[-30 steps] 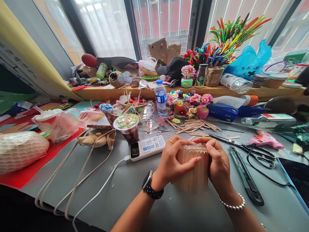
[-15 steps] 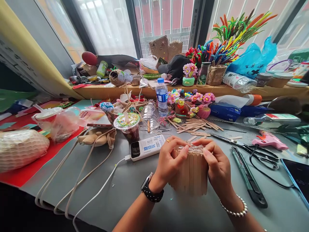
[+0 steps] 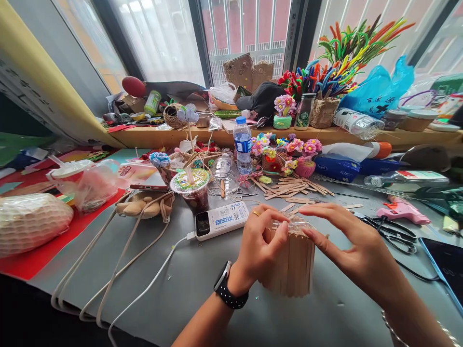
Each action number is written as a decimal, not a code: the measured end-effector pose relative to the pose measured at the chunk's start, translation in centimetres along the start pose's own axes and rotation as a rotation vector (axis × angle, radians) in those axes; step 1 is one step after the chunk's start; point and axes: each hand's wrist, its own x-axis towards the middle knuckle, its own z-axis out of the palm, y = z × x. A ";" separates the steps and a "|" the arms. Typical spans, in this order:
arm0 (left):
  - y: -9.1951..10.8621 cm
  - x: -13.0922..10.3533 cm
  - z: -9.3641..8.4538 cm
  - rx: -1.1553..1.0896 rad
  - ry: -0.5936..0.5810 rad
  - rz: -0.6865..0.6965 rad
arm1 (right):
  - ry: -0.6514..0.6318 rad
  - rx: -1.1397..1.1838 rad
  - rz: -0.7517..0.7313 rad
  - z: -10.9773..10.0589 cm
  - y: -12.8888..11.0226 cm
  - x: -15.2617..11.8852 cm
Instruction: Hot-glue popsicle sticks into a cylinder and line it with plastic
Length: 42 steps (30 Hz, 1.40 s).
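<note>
Stick cup (image 3: 291,267) btwn hands, sticks up-down. L hand (image 3: 261,246) nearer, pinching its top. R hand (image 3: 358,248) spread, thumb by rim, can't tell if touching.

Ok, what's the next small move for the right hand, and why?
I'd probably bring the right hand's fingers in to steady the craft-stick-covered container at its clear plastic top: that hand is spread open with its thumb by the edge, while the left hand alone grips the other side.
</note>
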 end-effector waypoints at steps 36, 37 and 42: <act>0.5 0.0 0.4 0.041 0.004 0.013 | -0.044 -0.088 -0.162 -0.4 -0.4 -0.2; 0.5 0.0 0.4 0.040 0.006 0.013 | -0.039 -0.087 -0.158 -0.4 -0.4 -0.1; 0.5 0.0 0.4 0.038 0.011 0.009 | -0.028 -0.061 -0.167 -0.6 -0.8 -0.1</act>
